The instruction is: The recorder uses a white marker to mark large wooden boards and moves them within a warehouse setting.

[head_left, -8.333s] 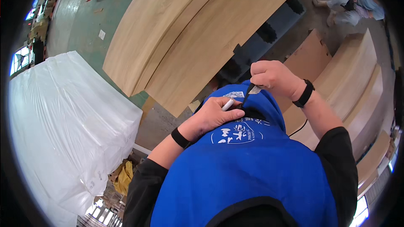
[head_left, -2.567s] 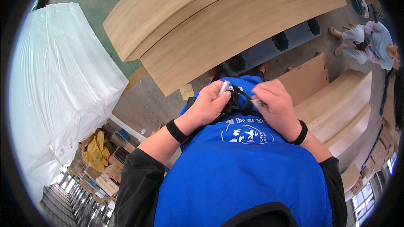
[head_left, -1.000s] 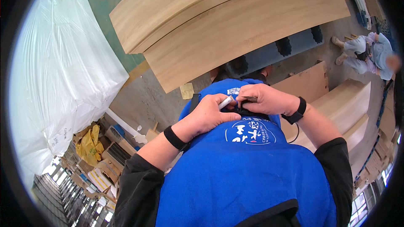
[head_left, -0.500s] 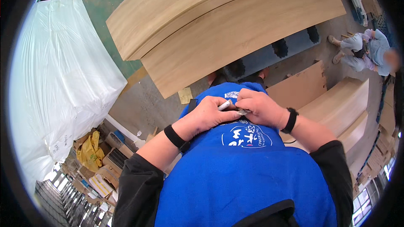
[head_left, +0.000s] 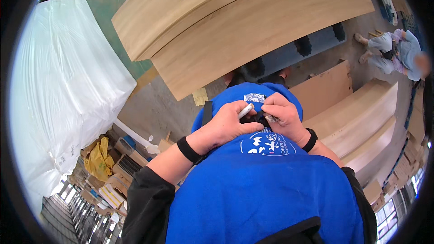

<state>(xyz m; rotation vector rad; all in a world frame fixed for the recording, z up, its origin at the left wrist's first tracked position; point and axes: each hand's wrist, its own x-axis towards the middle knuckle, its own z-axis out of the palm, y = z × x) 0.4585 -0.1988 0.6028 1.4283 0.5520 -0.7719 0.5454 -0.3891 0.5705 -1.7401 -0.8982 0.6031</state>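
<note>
In front of the blue apron (head_left: 266, 190) on my body, both hands are close together at waist height. My left hand (head_left: 226, 124) is closed around a short white cylinder that looks like a marker (head_left: 246, 110), which sticks up between thumb and fingers. The fingers of my right hand (head_left: 285, 116) pinch a small crumpled greyish piece (head_left: 271, 118), too small to name for sure. Between the hands a black strap-like thing (head_left: 257, 118) shows against the apron; whether either hand grips it is hidden.
Long wood-grain boards (head_left: 253, 31) lie stacked ahead of me over a dark blue support (head_left: 312, 47). A plastic-wrapped stack (head_left: 68, 81) stands to the left, near a yellow bag (head_left: 99, 160). More boards (head_left: 361, 117) and cardboard (head_left: 325, 83) are at right; a seated person (head_left: 393, 52) is beyond.
My hands have drawn slightly apart, the right one moving a little to the right. More of the black strap-like thing shows between them. Both still hold their small things.
</note>
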